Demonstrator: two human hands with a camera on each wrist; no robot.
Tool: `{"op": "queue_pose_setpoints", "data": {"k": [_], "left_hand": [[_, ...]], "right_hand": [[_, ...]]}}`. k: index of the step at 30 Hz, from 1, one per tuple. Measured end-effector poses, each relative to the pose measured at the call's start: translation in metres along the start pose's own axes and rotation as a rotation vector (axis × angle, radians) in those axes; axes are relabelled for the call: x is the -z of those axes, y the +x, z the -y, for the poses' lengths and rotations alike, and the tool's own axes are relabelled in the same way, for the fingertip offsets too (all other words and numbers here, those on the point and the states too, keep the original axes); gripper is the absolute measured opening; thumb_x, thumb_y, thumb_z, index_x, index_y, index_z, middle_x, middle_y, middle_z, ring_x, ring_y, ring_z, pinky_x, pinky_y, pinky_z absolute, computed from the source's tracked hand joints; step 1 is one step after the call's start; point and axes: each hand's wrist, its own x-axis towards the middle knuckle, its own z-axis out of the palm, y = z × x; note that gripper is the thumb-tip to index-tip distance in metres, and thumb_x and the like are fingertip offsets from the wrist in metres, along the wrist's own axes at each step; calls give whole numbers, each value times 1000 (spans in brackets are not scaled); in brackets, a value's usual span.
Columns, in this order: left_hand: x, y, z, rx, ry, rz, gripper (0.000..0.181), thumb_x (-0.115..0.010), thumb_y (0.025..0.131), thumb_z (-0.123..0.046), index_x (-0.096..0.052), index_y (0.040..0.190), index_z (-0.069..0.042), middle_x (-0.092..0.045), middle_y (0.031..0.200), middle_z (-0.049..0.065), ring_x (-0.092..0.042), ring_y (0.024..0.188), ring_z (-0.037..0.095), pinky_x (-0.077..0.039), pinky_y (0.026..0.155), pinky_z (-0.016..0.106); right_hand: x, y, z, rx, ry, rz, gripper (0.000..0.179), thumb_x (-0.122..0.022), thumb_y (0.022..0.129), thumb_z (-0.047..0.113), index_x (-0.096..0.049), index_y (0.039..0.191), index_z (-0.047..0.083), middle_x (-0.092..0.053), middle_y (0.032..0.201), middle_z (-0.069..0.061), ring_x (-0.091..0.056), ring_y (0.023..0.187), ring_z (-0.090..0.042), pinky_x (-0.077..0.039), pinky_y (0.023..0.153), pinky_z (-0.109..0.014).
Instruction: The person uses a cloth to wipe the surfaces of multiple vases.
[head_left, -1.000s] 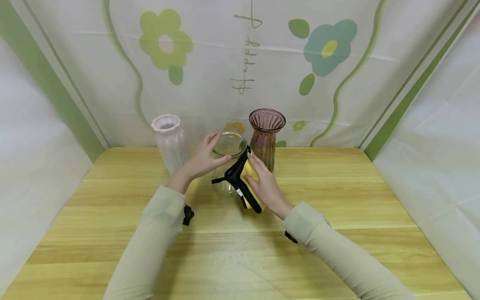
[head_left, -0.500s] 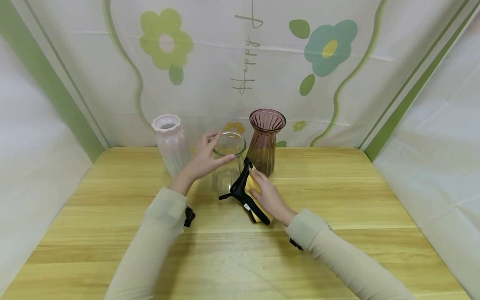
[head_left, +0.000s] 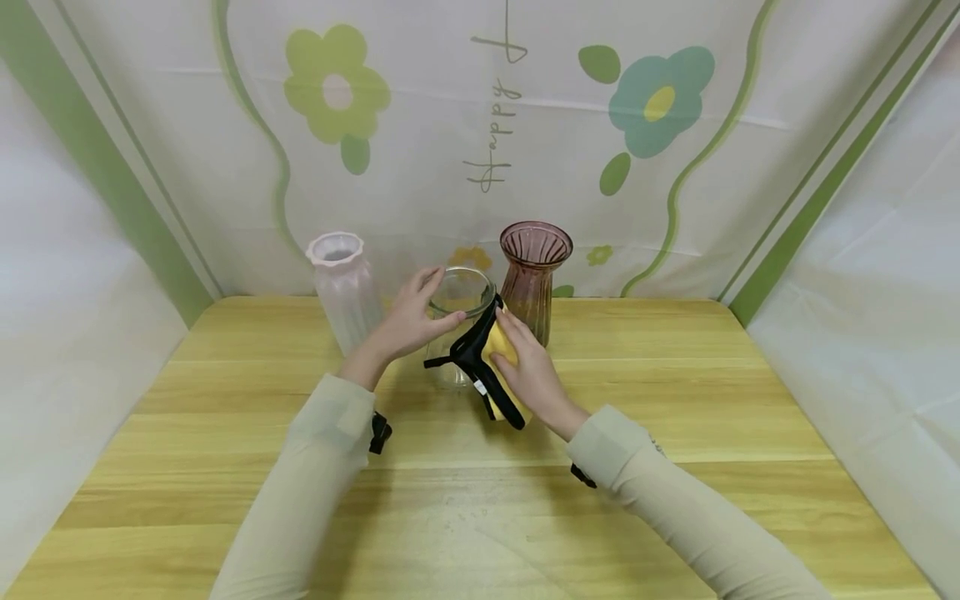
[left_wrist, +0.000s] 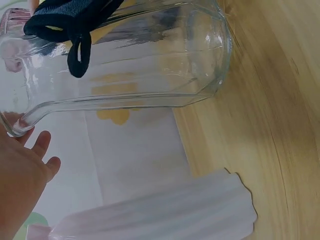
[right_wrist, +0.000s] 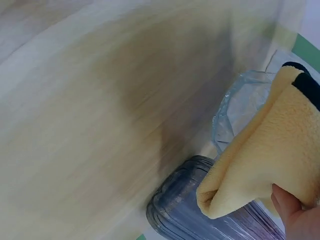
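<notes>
A clear glass vase (head_left: 447, 377) stands upright in the middle of the table. My left hand (head_left: 408, 321) holds it by the rim, with the thumb in front and the fingers behind. In the left wrist view the vase (left_wrist: 150, 75) shows its ribbed side, and only part of the hand (left_wrist: 20, 175) is visible at its neck. A folded yellow cloth (head_left: 499, 340) with black edging lies against the vase's right side, gripped by my right hand (head_left: 531, 375). The right wrist view shows the thumb (right_wrist: 287, 202) pressing into the cloth (right_wrist: 270, 150); the other fingers are hidden.
A pale pink-white vase (head_left: 347, 296) stands left of the clear one. Just behind the right hand is a ribbed purple-amber vase (head_left: 531, 287), close to the cloth. The wooden table (head_left: 465, 517) ends at a flower-print fabric backdrop (head_left: 420, 167).
My right hand slid the cloth down and rightward on the clear vase, then brought it back up and left. The left hand has kept its hold on the rim.
</notes>
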Motion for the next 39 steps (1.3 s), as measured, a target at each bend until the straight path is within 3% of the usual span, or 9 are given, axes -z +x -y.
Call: {"op": "queue_pose_setpoints", "data": {"k": [8, 13, 23, 31, 39], "left_hand": [[-3, 1, 0, 17, -17, -9, 92, -57, 89, -53, -7, 155, -12, -4, 160, 13, -14, 146, 36, -22, 114, 62], [-3, 2, -1, 25, -26, -42, 93, -61, 88, -52, -10, 154, -11, -8, 158, 15, -17, 143, 34, -26, 113, 59], [1, 2, -2, 20, 4, -44, 88, -62, 89, -44, -15, 154, -8, -15, 158, 16, -15, 145, 37, -21, 115, 60], [4, 0, 2, 1, -1, 10, 87, -57, 89, -43, -11, 154, -7, -10, 160, 16, -13, 146, 39, -17, 114, 64], [0, 0, 1, 28, -13, 18, 94, -60, 88, -50, -7, 155, -13, -6, 161, 11, -8, 148, 37, -15, 115, 63]], "right_hand": [[-3, -8, -8, -101, -41, 114, 67, -63, 91, 10, -31, 150, 10, -34, 152, -19, -50, 127, -38, -46, 102, -48], [-6, -13, -14, -95, -84, 136, 66, -64, 90, 8, -33, 149, 8, -37, 150, -21, -51, 126, -40, -46, 102, -48], [-4, -8, -13, -55, -65, 112, 66, -64, 90, 8, -32, 149, 7, -36, 150, -21, -46, 131, -38, -44, 104, -49], [-3, 2, -3, 0, 2, 6, 64, -60, 93, 8, -31, 149, 6, -34, 152, -18, -44, 133, -37, -42, 106, -50], [-5, 0, -1, -5, 6, -14, 64, -61, 92, 7, -32, 149, 9, -34, 152, -20, -49, 128, -39, -46, 101, -49]]}}
